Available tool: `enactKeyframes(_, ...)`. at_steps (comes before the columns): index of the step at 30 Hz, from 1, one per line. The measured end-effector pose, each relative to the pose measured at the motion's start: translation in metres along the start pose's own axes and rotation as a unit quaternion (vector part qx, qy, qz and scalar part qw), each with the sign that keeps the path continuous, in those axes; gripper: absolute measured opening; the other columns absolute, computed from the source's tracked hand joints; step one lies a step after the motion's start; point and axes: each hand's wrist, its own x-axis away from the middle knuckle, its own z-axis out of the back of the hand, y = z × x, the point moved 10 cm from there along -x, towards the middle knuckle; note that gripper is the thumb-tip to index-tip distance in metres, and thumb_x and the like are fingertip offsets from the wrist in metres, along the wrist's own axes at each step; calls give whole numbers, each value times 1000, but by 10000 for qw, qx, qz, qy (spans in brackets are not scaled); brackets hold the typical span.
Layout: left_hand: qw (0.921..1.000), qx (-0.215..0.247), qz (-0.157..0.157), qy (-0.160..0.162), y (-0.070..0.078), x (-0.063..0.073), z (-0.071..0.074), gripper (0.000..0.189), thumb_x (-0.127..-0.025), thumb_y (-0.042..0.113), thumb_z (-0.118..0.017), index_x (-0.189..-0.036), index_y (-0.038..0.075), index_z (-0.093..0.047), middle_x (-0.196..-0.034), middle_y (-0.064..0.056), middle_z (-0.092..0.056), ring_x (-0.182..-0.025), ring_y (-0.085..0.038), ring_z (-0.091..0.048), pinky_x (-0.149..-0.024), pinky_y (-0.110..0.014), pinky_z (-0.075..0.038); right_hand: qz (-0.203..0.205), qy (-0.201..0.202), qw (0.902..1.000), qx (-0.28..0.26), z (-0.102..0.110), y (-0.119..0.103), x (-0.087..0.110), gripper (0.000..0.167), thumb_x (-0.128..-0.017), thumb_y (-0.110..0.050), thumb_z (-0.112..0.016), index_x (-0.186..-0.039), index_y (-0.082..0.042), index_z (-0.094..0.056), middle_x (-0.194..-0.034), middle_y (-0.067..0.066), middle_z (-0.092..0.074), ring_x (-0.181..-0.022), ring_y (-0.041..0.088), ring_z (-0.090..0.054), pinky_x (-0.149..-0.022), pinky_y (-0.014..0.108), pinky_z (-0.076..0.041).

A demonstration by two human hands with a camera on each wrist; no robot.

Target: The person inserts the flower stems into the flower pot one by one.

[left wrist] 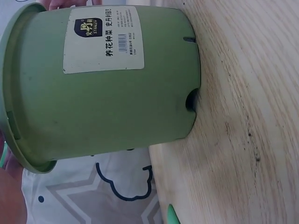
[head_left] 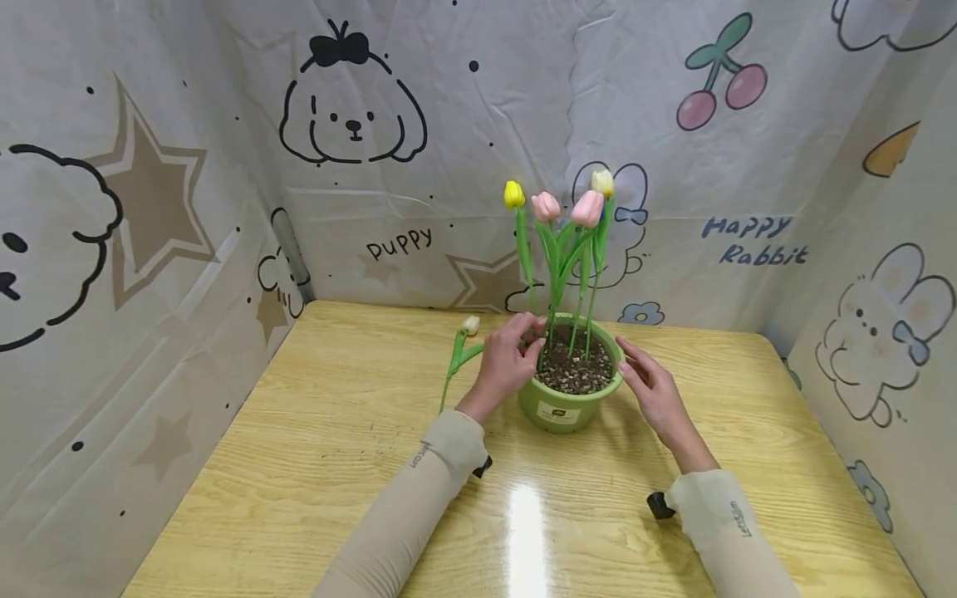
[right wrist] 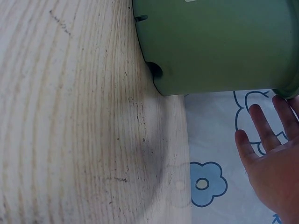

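A green flowerpot [head_left: 559,410] with dark soil [head_left: 574,370] stands on the table, holding several upright artificial tulips. My left hand [head_left: 508,361] is over the pot's left rim, fingers and thumb bent together around the lower stem of the yellow tulip [head_left: 514,195]; its fingertips are partly hidden. On the pot's right side my right hand [head_left: 656,397] rests its fingertips against the rim, its fingers fairly straight. In the right wrist view that hand [right wrist: 275,163] shows spread fingers beside the pot [right wrist: 224,46]. Pink tulips [head_left: 587,209] and a cream tulip [head_left: 602,183] stand in the soil.
A white tulip [head_left: 469,325] with a green stem lies on the wooden table [head_left: 359,415], left of the pot. Printed fabric [head_left: 463,108] hangs behind the table and along both sides. The pot's white label [left wrist: 105,39] faces the front.
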Motion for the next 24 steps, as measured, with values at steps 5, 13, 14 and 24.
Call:
enactKeyframes(5, 10000, -37, 15, -60, -3, 0, -1, 15, -92, -5, -69, -105, 3, -67, -100, -12, -71, -79, -25, -70, -63, -14, -55, -1, -9, 10000, -12, 0, -1, 0, 51, -111, -24, -49, -159, -10, -41, -161, 20, -41, -119, -13, -50, -100, 2, -39)
enactKeyframes(13, 9991, -349, -215, -82, -2, 3, -2, 12, -93, -2, -70, -102, 3, -66, -100, -11, -72, -79, -19, -70, -65, -14, -56, 39, 5, 9999, -96, 0, -2, 1, 50, -111, -22, -49, -159, -9, -41, -160, 23, -42, -119, -13, -51, -99, 2, -40)
enactKeyframes(14, 9991, -354, -222, -77, -3, 4, -2, 12, -92, -3, -70, -102, 3, -66, -99, -11, -72, -78, -19, -71, -66, -14, -56, 43, -1, 9999, -92, 0, -2, 1, 50, -111, -22, -48, -159, -8, -41, -160, 23, -42, -119, -13, -51, -99, 2, -40)
enactKeyframes(24, 9998, -3, -30, -188, -12, 6, -2, 16, -94, -2, -69, -110, -2, -66, -99, -10, -70, -80, -18, -72, -69, -18, -59, -12, -15, 10000, 49, 0, 2, -1, 51, -112, -26, -47, -160, -10, -40, -163, 19, -39, -120, -14, -47, -101, 1, -37)
